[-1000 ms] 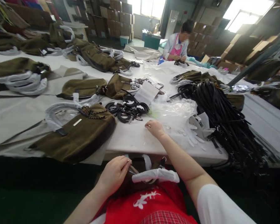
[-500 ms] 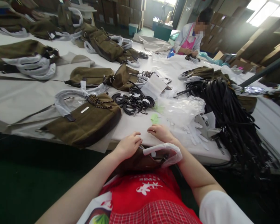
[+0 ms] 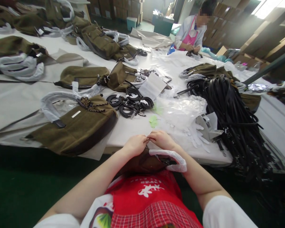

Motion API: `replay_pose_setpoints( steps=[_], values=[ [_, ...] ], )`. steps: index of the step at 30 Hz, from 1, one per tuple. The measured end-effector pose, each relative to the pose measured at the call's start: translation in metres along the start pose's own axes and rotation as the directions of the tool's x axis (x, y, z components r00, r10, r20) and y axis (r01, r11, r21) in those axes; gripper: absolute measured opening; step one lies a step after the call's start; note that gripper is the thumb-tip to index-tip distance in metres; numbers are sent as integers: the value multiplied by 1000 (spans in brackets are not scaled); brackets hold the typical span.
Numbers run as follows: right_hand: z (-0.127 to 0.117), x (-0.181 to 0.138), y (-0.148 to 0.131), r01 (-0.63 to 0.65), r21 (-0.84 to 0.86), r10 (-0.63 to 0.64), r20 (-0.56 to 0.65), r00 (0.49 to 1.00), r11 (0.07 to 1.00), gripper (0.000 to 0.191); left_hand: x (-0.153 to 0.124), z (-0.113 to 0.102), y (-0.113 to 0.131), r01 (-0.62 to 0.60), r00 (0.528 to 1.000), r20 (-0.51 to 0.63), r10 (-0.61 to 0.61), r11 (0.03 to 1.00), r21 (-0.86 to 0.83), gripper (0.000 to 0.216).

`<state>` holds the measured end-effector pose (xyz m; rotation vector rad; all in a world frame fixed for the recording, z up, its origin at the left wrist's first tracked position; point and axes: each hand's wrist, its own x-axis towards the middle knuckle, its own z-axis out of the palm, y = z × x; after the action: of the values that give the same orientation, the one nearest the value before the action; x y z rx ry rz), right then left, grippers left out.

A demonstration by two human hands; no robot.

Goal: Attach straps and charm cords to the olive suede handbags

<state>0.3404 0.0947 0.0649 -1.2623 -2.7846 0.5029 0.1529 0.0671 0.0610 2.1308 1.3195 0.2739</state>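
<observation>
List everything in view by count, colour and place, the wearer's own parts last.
Lap bag: one, brown with white-wrapped handle, against the apron
Table: one, white, ahead
Other bags: several, olive and dark, mostly table left
Coiled straps: about four, black, table centre
Loose straps: large heap, black, table right
Sheet: one, white, behind the coils
Scrap: one, green, before the hands
Plastic: pile, clear, right of centre
Bin: one, teal, background
Cartons: many, brown, background
Co-worker: one, pink apron, far side
Apron: one, red, on the wearer
Left hand, right hand: one each, bare, fingertips together at the table edge
</observation>
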Motion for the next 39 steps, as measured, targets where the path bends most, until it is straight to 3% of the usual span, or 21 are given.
replay_pose_setpoints(
  steps=[6,10,13,17,19,22,24,27,30,35,39],
  values=[
    [16,-17,33,-257,-223,223,-167,960,940,35,-14,-3,-1,26,999,-29,-26,1000,9,34],
    [25,-34,58,-327,-293,294,-151,944,899,45,-35,-9,-5,34,998,-58,-34,999,3,33],
    [17,-45,59,-372,-293,319,-215,923,881,43,-52,-14,-9,45,995,-87,-45,999,-3,33],
    [-7,-46,19,-348,-155,265,-393,881,925,41,-71,-19,-10,-1,993,-119,-7,998,-67,34],
    [-17,-40,-15,-238,-66,188,-431,882,969,44,-77,-21,-8,-32,991,-130,17,993,-110,33],
    [-19,-25,-62,42,52,-28,-255,966,998,40,-88,-22,-8,-68,987,-155,43,985,-157,32],
    [-14,-15,-82,112,99,-102,-96,990,989,32,-96,-23,-12,-78,982,-187,37,973,-217,33],
    [-5,-8,-100,42,59,-40,-32,999,997,30,-112,-23,-24,-43,972,-229,-51,921,-388,34],
    [-4,-12,-116,-58,52,64,-136,989,997,32,-125,-24,-37,20,948,-249,-198,819,-573,33],
    [-9,-17,-141,-28,301,81,-165,983,953,26,-133,-26,-44,81,944,-145,-296,635,-768,37],
    [-6,-12,-145,-10,473,75,-119,990,881,24,-132,-26,-44,62,947,-147,-284,615,-786,35]
  ],
)
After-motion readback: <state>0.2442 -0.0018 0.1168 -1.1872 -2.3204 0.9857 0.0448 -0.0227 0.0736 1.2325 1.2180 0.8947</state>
